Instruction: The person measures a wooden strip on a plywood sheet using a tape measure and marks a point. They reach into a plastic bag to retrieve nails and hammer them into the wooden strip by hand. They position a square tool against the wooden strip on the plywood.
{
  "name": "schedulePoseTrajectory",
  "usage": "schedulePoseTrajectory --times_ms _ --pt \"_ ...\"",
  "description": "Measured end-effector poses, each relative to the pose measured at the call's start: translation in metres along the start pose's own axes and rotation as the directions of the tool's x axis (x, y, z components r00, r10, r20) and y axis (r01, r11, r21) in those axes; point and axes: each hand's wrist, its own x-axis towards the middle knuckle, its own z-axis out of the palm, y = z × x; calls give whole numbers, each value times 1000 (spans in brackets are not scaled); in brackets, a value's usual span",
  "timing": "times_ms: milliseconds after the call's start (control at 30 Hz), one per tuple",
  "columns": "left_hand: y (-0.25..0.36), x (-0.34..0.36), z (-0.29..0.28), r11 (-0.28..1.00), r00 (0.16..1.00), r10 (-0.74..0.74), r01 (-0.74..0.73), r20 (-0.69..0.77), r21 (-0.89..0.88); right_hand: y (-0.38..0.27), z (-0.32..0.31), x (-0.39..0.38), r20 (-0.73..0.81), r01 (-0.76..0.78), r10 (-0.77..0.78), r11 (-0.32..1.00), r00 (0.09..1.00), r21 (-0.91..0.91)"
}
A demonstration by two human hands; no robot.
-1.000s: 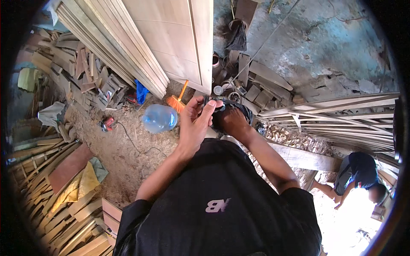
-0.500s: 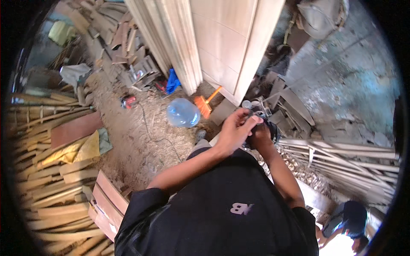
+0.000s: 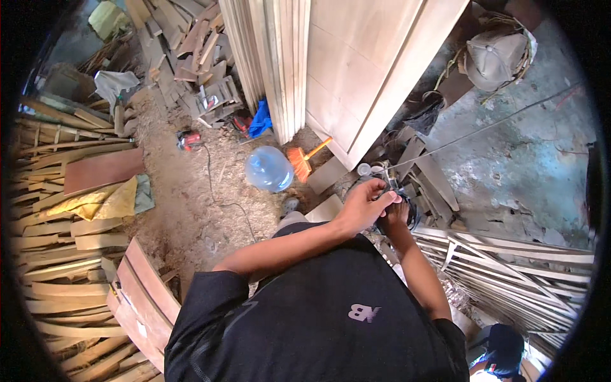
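My left hand point(image 3: 361, 209) is closed, thumb and fingers bent in a pinch. Just beyond its thumb, my right hand point(image 3: 396, 218) is closed too, partly covered by the left. The hands meet in front of my black shirt point(image 3: 305, 318). Whatever they grip is too small or too hidden to name. A dark object point(image 3: 412, 210) shows beside and behind the right hand; its kind is unclear. Close past the fingers are a small pale round cup-like thing point(image 3: 364, 169) and wood offcuts point(image 3: 439, 181).
Tall pale wooden panels point(image 3: 356, 70) stand ahead. An orange broom head point(image 3: 299, 163) and a clear blue water jug point(image 3: 269, 169) lie near their foot. A cable runs from a red power tool point(image 3: 188, 140). Stacked wood strips point(image 3: 70, 261) flank the left; a person in a dark cap point(image 3: 506, 349) is lower right.
The whole view has shifted slightly, and the hanging cap at upper right shows more fully. My hands stay together in almost the same place, fingers still closed.
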Motion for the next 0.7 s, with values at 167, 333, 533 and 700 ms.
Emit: schedulePoseTrajectory --times_ms 167,333,533,700 --pt "1 -2 -10 999 1000 -15 14 -17 -44 -23 -6 1 -29 113 -112 993 993 25" --pt "2 1 1 996 999 -46 43 -23 -83 4 42 21 -208 211 -170 957 963 198" --pt "-2 2 -12 995 998 -33 27 -62 -97 -18 31 13 -417 404 -242 839 876 363" --pt "-4 5 -10 995 998 -40 36 -50 -93 -16 4 -8 -397 425 -265 812 879 400"
